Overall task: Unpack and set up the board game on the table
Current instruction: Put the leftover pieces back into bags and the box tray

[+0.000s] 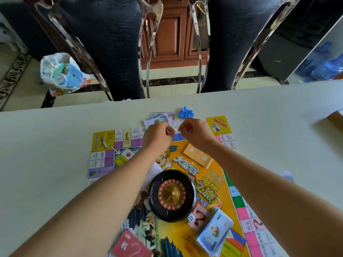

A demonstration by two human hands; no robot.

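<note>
The colourful game board (103,140) lies unfolded on the white table (46,164). On it sit a black roulette wheel (171,194), a white die (191,217), an orange card deck (197,154), a red card deck (131,245) and a pale blue card stack (215,230). Paper money (159,118) and a heap of blue plastic houses (185,112) lie just past the board's far edge. My left hand (157,135) and my right hand (196,132) hover close together over that edge. Each pinches something small and thin, which I cannot identify.
Two dark chairs with chrome frames (148,52) stand at the table's far side. A plastic bag of odds and ends (61,73) rests on the left chair's seat. A brown box corner (336,119) pokes in at the right edge.
</note>
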